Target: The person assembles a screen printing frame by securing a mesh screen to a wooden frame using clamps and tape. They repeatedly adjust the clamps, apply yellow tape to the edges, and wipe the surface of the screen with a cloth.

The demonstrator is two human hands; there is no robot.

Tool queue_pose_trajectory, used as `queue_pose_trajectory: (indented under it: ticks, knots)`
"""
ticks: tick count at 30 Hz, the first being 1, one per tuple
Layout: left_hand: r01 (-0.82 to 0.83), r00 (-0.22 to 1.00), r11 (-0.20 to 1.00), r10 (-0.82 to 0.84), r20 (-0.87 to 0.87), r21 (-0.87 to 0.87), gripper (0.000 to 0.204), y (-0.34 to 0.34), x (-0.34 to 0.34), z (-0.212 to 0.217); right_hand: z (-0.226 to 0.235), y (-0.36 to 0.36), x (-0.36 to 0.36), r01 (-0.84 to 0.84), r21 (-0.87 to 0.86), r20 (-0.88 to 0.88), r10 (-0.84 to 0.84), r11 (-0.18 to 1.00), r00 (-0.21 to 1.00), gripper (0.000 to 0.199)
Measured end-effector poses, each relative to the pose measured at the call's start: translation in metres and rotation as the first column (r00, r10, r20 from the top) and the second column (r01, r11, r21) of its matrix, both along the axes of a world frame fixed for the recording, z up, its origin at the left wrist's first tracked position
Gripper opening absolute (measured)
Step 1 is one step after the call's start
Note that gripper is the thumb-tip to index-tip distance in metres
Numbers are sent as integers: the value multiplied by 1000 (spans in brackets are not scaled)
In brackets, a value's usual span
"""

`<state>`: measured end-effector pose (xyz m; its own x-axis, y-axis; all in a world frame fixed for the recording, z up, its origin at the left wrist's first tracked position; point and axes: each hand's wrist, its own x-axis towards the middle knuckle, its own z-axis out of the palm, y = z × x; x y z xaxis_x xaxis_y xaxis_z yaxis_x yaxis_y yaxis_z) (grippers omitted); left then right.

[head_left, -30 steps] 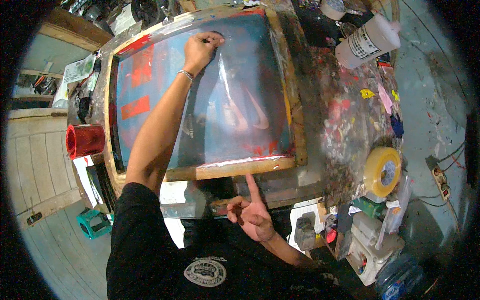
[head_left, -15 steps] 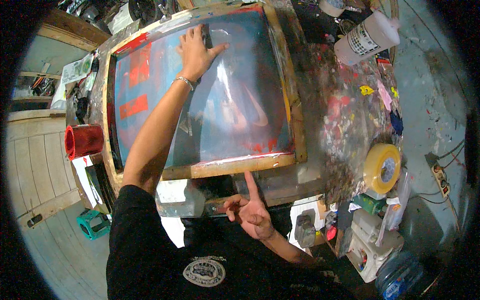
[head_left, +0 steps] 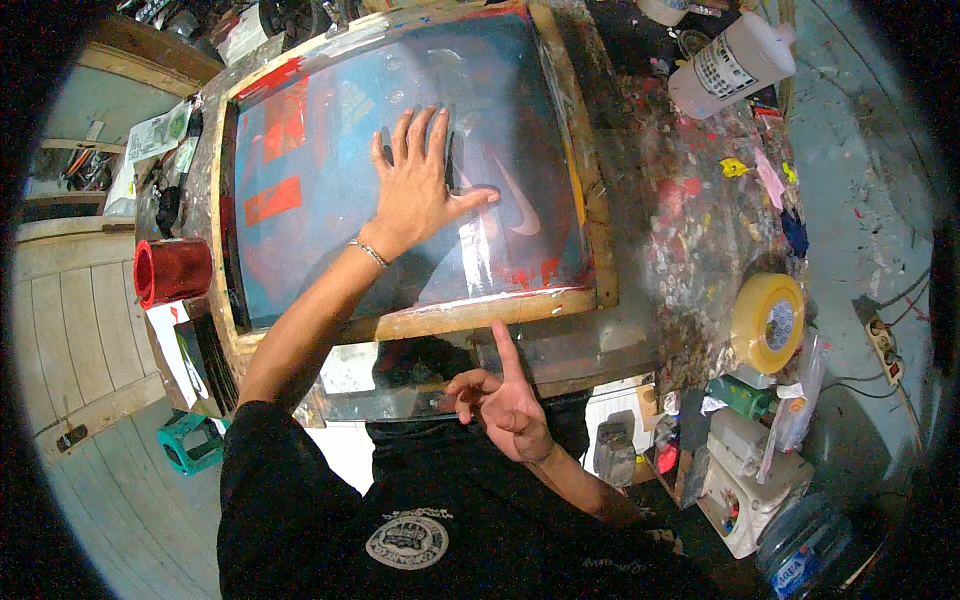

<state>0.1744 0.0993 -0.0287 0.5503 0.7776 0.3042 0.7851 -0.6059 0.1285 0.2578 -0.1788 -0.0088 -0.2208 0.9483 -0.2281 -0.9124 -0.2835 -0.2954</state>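
A wooden-framed printing screen [head_left: 330, 240] lies in front of me, its mesh bluish with red patches and pale stencil shapes. On the middle of the mesh my left hand [head_left: 420, 195] is spread, palm down, with a bracelet [head_left: 370, 251] round the wrist. Whether the whole palm presses on the mesh, I cannot tell. Just below the near frame edge is my right hand [head_left: 505, 408], palm turned up. Its index finger stretches up to the wooden edge while the other fingers curl loosely. Nothing shows in either hand.
To the left of the screen stands a red cup-like container [head_left: 172, 272]. A roll of clear tape [head_left: 768, 322] sits at the right on the paint-stained table [head_left: 690, 240]. Behind it a white plastic bottle [head_left: 732, 68] leans. A power strip [head_left: 882, 348] is at far right.
My left hand has slid toward me and to the right, from the far part of the mesh to its middle. My right hand stays almost in place at the near edge.
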Motion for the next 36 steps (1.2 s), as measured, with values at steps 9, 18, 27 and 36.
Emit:
queue_pose_trajectory:
  ticks: [9, 18, 27, 36]
  knots:
    - [75, 997, 996, -75, 6, -42, 116, -15, -4, 1, 3, 1, -1, 8, 14, 25, -8, 1000, 1000, 125]
    - [64, 998, 997, -63, -31, 36, 113, 1, -12, -4, 6, 2, -4, 8, 46, 51, -10, 999, 999, 123]
    - [264, 948, 955, -283, -146, -136, 115, -51, -15, 10, 25, 12, 6, -157, 79, 242, 134, 984, 961, 105]
    - [329, 935, 918, -350, -62, -222, 112, -57, -6, 25, 20, 0, 10, -214, 40, 409, 179, 976, 895, 72]
